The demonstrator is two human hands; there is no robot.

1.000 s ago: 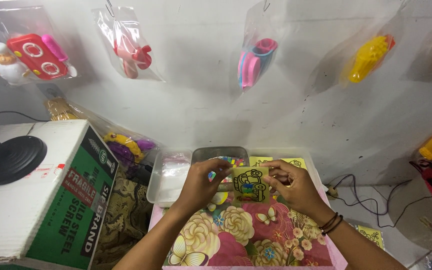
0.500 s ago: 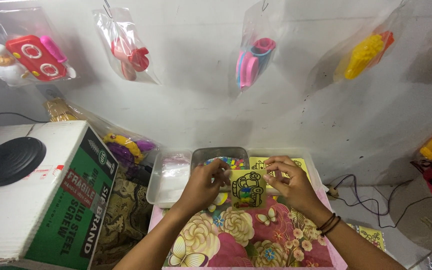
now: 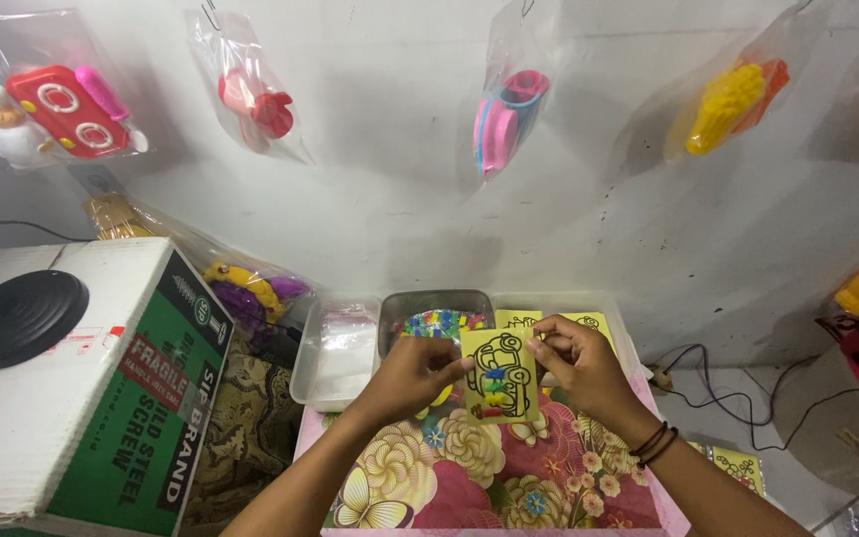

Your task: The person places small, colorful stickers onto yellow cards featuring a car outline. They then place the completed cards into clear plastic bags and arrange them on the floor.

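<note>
A small yellow card (image 3: 498,375) with a black outline drawing of a car, partly filled with colour, is held upright between both hands. My left hand (image 3: 412,376) pinches its left edge. At the card's top right corner, my right hand (image 3: 577,363) grips it; black bands circle that wrist. Just behind the card stands a clear tray (image 3: 436,316) of small multicoloured pieces. More yellow cards (image 3: 519,319) lie behind my right hand. Everything sits above a pink floral cloth (image 3: 469,467).
A clear tub of plastic bags (image 3: 338,350) stands left of the tray. A green and white cardboard box (image 3: 82,383) with a black round base (image 3: 14,316) on it fills the left. Bagged plastic toys (image 3: 57,109) hang on the wall. Cables (image 3: 738,393) trail at right.
The card has risen slightly and turned more upright, and my right hand has shifted to its top corner. The left hand stays on the left edge.
</note>
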